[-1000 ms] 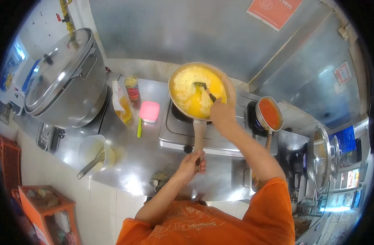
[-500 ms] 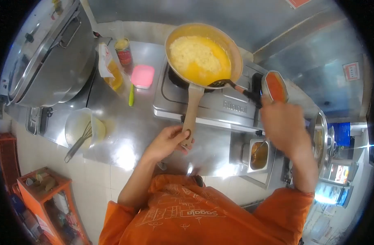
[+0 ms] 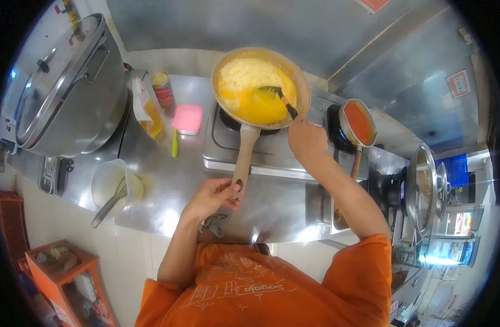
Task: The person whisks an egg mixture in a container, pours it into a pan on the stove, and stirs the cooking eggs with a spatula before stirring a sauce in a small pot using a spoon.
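A beige frying pan (image 3: 302, 82) sits on the left burner of a steel gas stove (image 3: 272, 155). It holds runny yellow egg and pale set curds. My left hand (image 3: 213, 196) grips the end of the pan's long handle (image 3: 242, 155). My right hand (image 3: 307, 140) holds a black spatula (image 3: 280, 97) by its handle, with the blade down in the yellow egg near the pan's middle.
A small pan of red sauce (image 3: 359, 122) stands on the right burner. Left of the stove are a pink-lidded box (image 3: 187, 119), a green utensil (image 3: 175, 146), a tin can (image 3: 163, 90), an oil pouch (image 3: 147, 111), a bowl with a whisk (image 3: 115, 188) and a huge lidded pot (image 3: 64, 87). Another lidded pot (image 3: 427, 191) is at right.
My right hand swung out to the right with the spatula, beyond the pan's rim, then came back, and the blade is in the egg again. The left hand stayed on the handle.
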The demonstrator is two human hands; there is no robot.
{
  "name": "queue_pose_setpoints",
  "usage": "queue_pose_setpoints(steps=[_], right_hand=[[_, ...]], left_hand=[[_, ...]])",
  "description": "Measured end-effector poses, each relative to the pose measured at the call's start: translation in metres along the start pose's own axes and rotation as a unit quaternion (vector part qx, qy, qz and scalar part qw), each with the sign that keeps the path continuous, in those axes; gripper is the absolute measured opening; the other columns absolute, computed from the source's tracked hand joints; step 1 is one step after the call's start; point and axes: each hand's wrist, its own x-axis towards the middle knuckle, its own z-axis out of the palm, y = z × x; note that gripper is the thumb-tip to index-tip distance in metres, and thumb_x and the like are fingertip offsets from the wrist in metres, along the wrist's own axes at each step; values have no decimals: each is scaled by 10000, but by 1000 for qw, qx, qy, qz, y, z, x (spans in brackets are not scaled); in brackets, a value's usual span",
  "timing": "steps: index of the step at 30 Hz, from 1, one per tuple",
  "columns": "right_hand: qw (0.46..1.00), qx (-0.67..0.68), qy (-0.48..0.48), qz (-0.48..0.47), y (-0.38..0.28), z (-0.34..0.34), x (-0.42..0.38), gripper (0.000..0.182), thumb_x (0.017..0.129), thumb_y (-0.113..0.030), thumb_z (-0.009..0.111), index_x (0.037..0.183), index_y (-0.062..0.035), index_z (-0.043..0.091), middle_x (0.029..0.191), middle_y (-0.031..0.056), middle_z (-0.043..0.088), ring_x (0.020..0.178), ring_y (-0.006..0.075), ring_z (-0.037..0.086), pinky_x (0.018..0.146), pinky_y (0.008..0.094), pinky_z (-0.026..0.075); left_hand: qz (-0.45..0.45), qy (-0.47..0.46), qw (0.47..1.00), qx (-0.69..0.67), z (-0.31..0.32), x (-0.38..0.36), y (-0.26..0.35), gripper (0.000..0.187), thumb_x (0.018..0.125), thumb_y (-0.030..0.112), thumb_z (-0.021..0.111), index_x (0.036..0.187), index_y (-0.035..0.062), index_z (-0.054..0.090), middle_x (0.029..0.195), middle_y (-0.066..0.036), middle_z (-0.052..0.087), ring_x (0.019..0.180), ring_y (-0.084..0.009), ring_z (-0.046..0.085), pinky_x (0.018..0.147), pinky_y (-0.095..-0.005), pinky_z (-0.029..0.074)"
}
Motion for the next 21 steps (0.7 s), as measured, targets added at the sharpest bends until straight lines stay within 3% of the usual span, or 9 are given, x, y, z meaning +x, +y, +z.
queue_pose_setpoints(steps=[3,6,9,11,12,14,16,19,21], right_hand=[[999,43,8,7,19,-15,21,314,835,-113,472,1050,97,564,915,186,662,791,297,669,678,393,534],[999,23,47,-8,45,-60,16,222,821,-128,480,911,2,636,879,190,665,808,336,659,682,429,524],[999,0,5,-34,44,-121,-20,206,801,-143,505,863,-36,670,866,170,671,809,339,657,686,453,518],[997,-16,-19,-79,25,-141,-43,185,793,-138,507,810,-38,662,823,176,664,771,343,652,677,455,509],[991,-31,-47,-120,11,-145,-53,175,785,-133,509,757,-39,654,780,183,658,734,346,648,669,457,499],[990,11,-52,-133,-24,-135,-61,152,772,-125,528,756,-46,658,786,173,662,725,318,656,638,435,504],[977,16,1,-210,-52,-114,-55,168,782,-133,534,805,-46,676,801,156,670,726,286,668,614,396,518],[986,6,-53,-160,-99,-59,-13,196,804,-135,559,915,-46,693,846,153,680,785,249,680,644,360,536],[995,-80,58,7,-120,-7,15,212,820,-131,549,954,-53,693,912,130,685,796,230,681,647,347,537]], left_hand=[[6,-10,1000,-27,-2,6,-11,301,926,256,535,1072,-2,588,897,-70,623,768,-142,602,711,-288,524],[16,-53,986,-158,1,17,-12,316,942,237,481,1162,17,536,954,-86,618,829,-168,608,761,-323,521],[3,-66,951,-301,13,24,-5,337,956,245,419,1208,29,478,920,-83,598,755,-148,573,691,-315,501],[9,-94,933,-348,12,40,-17,334,964,294,393,1161,38,478,789,-39,533,616,-102,473,539,-250,412],[15,-93,932,-350,15,39,-13,334,964,294,393,1161,38,478,789,-39,533,616,-102,473,539,-250,412],[-30,-56,928,-367,20,35,-6,284,941,313,428,1050,63,509,714,2,410,553,-74,330,452,-215,268],[-35,-48,928,-368,21,36,-6,254,944,289,433,1038,60,493,701,1,412,539,-73,344,437,-211,271],[-30,-35,930,-364,22,37,-7,212,939,252,447,1021,58,470,687,-3,417,523,-73,355,418,-210,275],[-15,-28,933,-358,21,38,-6,200,932,239,457,1017,58,463,686,-6,419,520,-72,352,415,-213,276]])
